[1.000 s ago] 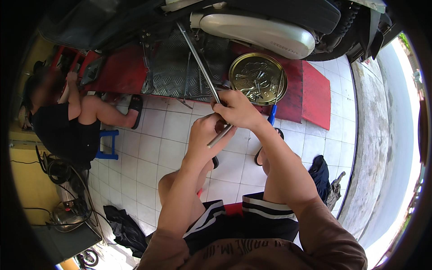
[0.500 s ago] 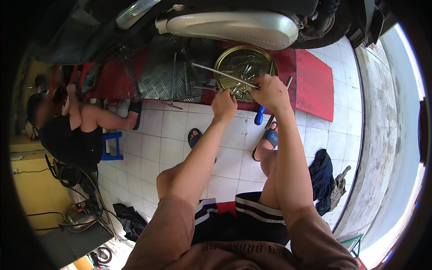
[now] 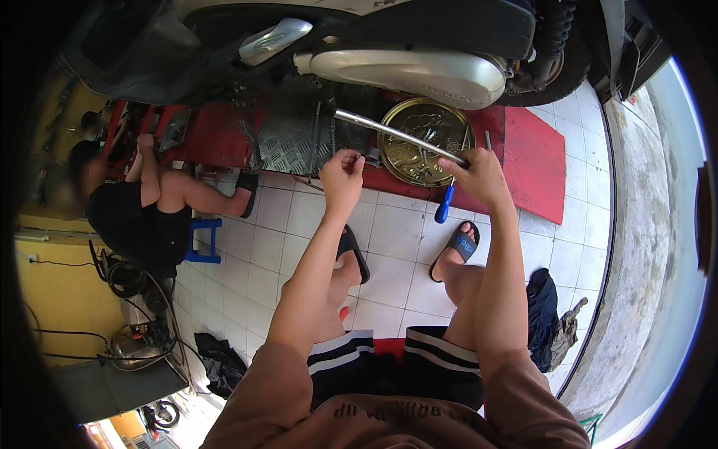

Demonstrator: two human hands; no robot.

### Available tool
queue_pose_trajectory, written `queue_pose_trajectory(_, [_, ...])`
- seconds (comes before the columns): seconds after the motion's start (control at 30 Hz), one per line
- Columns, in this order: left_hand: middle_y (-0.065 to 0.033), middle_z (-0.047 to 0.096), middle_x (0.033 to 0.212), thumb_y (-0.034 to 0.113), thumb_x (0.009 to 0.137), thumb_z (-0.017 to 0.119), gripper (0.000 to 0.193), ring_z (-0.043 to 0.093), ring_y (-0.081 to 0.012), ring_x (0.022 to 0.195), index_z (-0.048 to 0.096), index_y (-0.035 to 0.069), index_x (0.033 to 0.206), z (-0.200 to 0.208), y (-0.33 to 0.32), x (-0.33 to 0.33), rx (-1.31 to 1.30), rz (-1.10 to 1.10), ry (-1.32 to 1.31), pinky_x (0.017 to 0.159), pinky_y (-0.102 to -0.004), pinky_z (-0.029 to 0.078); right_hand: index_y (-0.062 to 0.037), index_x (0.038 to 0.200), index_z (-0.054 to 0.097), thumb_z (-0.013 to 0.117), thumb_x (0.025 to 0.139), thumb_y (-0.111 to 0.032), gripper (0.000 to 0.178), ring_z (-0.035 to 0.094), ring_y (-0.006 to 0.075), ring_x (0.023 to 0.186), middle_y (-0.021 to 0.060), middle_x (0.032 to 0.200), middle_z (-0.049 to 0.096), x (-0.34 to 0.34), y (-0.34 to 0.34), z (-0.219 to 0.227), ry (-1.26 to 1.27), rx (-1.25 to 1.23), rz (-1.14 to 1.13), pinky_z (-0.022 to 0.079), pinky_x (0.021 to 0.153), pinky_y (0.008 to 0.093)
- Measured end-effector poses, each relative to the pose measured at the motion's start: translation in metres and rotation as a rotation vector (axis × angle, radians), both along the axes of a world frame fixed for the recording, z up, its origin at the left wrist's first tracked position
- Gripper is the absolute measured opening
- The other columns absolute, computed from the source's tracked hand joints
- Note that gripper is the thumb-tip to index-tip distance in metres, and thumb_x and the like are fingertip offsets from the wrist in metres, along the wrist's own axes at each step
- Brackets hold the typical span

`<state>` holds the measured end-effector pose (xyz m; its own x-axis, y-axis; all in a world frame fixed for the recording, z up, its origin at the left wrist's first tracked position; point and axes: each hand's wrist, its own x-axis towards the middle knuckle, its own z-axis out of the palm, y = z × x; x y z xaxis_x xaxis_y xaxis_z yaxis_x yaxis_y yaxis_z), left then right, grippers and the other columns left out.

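The right hand (image 3: 482, 176) grips a silver rod (image 3: 400, 136), in view crossing the gold tray (image 3: 406, 115)'s rim. Well apart, the left hand (image 3: 342, 179) pinches narrowly, contents unclear, near the red platform (image 3: 209, 146)'s edge.

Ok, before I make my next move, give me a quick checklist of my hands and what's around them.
1. Right hand has the metal rod: ok, grip closed around its near end.
2. Left hand is free: cannot tell; the fingers are curled, and anything between them is too small to make out.
3. Small metal parts are in the gold tray: ok for those visible; the rod crosses in front.
4. Blue-handled screwdriver lies fully inside the tray: not ok, its handle sticks out past the rim.
5. Co-worker is apart from the rod: ok, seated off to the left.
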<state>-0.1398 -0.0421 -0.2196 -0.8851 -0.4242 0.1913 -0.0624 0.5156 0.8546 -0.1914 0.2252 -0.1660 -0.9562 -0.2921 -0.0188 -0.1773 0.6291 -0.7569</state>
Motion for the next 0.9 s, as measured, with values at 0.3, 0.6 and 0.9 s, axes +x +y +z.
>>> queue_pose_trajectory(0.3, [-0.0043,0.064,0.088,0.021,0.095,0.060,0.017,0.063,-0.0134,0.076,0.057,0.005,0.100,0.028,-0.048,0.027,0.935,0.077,0.139,0.063,-0.0275,0.051,-0.0012,0.073,0.071,0.076,0.077,-0.041,0.040,0.062,0.0220,0.050,0.0106,0.053,0.060,0.008,-0.037,0.017,0.139,0.032,0.212,0.045,0.050,0.0327])
queue_pose_trajectory(0.6, [-0.0039,0.064,0.089,0.018,0.092,0.065,0.016,0.062,-0.0133,0.080,0.059,0.005,0.099,0.026,-0.061,0.009,1.154,0.233,0.295,0.075,-0.0269,0.051,0.0027,0.066,0.067,0.074,0.079,-0.042,0.047,0.050,0.0253,0.041,0.0144,0.047,0.052,-0.008,-0.066,-0.006,0.156,0.126,0.045,0.039,0.046,0.0348])
queue_pose_trajectory(0.9, [-0.0028,0.066,0.093,0.022,0.090,0.068,0.020,0.064,-0.0132,0.080,0.062,0.006,0.101,0.037,-0.069,0.010,1.167,0.254,0.151,0.068,-0.0242,0.047,0.0040,0.056,0.054,0.075,0.079,-0.039,0.053,0.032,0.0190,0.043,0.0119,0.044,0.041,-0.008,-0.064,-0.022,0.128,0.085,0.069,0.032,0.043,0.0355])
